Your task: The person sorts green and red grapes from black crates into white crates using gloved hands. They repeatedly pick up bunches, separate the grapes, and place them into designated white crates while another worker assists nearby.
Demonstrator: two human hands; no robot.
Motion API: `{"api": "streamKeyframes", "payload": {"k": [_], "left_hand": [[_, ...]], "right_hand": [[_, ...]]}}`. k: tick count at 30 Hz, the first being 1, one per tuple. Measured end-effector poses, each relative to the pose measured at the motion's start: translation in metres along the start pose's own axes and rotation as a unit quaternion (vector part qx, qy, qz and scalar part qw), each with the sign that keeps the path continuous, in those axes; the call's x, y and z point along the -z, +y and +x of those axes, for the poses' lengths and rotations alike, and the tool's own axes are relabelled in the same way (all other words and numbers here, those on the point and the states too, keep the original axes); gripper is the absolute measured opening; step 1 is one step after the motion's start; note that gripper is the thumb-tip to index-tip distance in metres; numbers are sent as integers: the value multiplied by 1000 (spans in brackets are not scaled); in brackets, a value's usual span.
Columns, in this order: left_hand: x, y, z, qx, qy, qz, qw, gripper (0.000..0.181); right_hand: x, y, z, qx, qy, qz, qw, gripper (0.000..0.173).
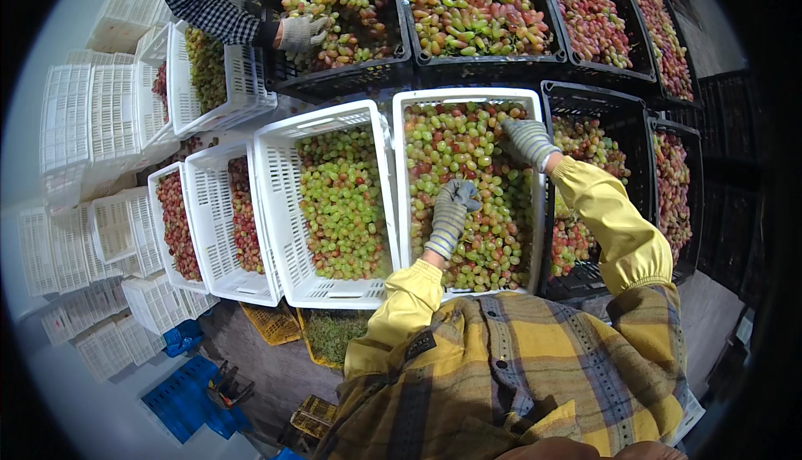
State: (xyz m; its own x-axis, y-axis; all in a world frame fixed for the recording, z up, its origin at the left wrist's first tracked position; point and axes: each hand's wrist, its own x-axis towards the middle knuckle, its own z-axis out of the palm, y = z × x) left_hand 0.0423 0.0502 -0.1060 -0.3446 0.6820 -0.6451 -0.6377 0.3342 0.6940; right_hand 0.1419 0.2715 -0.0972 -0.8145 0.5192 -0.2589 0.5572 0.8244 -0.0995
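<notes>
Red and green grapes fill most of the white plastic crate in front of me. My left hand, in a grey striped knit glove, is over the middle of these grapes, its fingers curled. My right hand, gloved alike, reaches in at the crate's far right corner, with its fingertips at the grapes. Whether either hand grips a grape is hidden by the gloves and fruit. Close on the left stands another white crate holding mostly green loose grapes.
Black crates of grape bunches line the far side; another black crate adjoins on the right. A co-worker's gloved hand touches grapes at the far left. Stacked white crates stand left. Yellow crates sit below the table.
</notes>
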Motion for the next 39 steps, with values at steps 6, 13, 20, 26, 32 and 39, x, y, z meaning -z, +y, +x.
{"api": "streamKeyframes", "payload": {"k": [6, 13, 20, 26, 32, 39], "left_hand": [[-16, -31, 14, -177, -13, -20, 984, 23], [-41, 27, -27, -157, -96, -85, 979, 21], [-61, 44, -37, -262, -12, -55, 964, 15], [-42, 24, -12, -279, 20, 13, 960, 14], [3, 26, 7, -279, 167, 244, 914, 15], [10, 17, 6, -164, 103, -110, 975, 19]], "right_hand": [[34, -77, -60, -37, -19, 251, 967, 37], [46, -101, -92, -47, -17, 607, 793, 31], [29, -108, -99, 50, 185, 450, 872, 21], [47, -102, -99, -39, -60, 847, 527, 32], [13, -38, 17, -226, -2, 246, 943, 63], [-6, -39, 43, -107, -54, 91, 989, 47]]}}
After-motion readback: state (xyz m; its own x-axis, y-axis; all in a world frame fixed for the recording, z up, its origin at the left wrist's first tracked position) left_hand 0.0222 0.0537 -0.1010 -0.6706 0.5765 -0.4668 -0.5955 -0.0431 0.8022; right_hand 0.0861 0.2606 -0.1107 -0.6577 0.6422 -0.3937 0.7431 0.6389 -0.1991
